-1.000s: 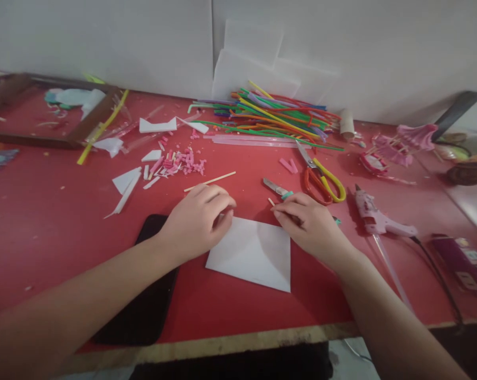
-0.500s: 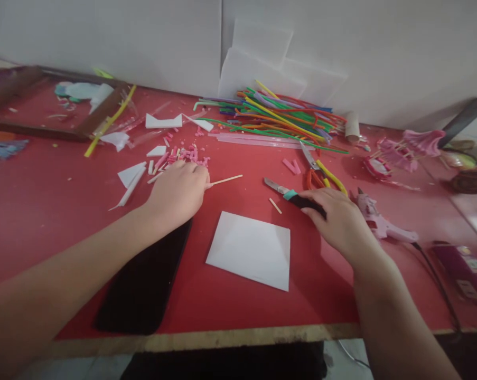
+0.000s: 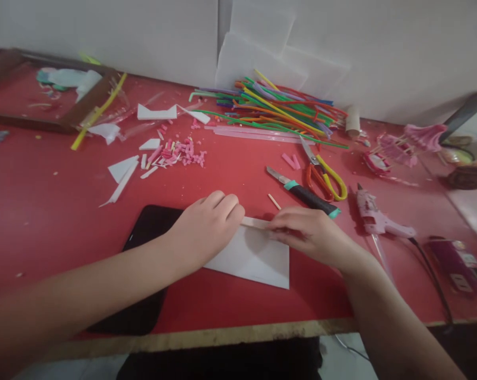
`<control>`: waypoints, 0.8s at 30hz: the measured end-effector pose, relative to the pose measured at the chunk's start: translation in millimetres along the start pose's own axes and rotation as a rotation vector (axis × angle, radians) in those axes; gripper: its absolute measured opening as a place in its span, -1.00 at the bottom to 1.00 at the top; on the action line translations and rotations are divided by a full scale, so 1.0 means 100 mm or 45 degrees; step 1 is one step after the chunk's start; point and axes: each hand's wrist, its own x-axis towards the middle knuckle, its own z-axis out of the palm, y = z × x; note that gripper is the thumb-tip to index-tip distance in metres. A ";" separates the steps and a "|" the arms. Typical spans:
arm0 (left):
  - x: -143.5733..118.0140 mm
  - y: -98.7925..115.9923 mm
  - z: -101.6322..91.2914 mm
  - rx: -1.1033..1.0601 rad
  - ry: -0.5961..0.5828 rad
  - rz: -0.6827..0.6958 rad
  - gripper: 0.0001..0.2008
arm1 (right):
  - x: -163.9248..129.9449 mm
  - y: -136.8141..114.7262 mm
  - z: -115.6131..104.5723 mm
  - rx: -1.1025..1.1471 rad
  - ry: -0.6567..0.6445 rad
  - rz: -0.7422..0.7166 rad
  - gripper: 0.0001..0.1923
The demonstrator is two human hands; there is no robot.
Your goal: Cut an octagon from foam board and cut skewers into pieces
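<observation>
A thin wooden stick [image 3: 255, 222] lies level along the far edge of a white sheet [image 3: 254, 257] on the red table [image 3: 44, 211]. My left hand [image 3: 206, 227] pinches the stick's left end. My right hand [image 3: 305, 232] pinches its right end, fingers resting on the sheet's far right corner. A short stick piece [image 3: 273, 201] lies just beyond my right hand. A craft knife [image 3: 304, 192] with a black handle and teal bands lies behind it.
A black phone [image 3: 143, 274] lies under my left forearm. Scissors [image 3: 323, 174] and a pink glue gun [image 3: 375, 219] sit to the right. Coloured straws [image 3: 273, 113] are piled at the back, pink scraps [image 3: 178, 155] and white offcuts [image 3: 121, 171] at left, a wooden tray [image 3: 44, 100] far left.
My left hand picked the long stick off the table near the pink scraps and brought it to the sheet. My right hand left the craft knife and took the stick's other end.
</observation>
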 end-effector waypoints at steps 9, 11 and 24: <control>-0.16 0.33 -0.07 0.007 0.428 0.047 -0.79 | 0.02 -0.05 0.08 -0.047 0.000 -0.019 -0.85; -0.21 0.46 -0.05 -0.140 0.441 0.211 -0.81 | 0.04 -0.06 0.10 -0.040 0.021 -0.029 -0.85; -0.40 0.56 0.01 -0.089 0.396 0.331 -0.72 | -0.08 0.05 -0.19 -0.120 0.266 0.138 -0.91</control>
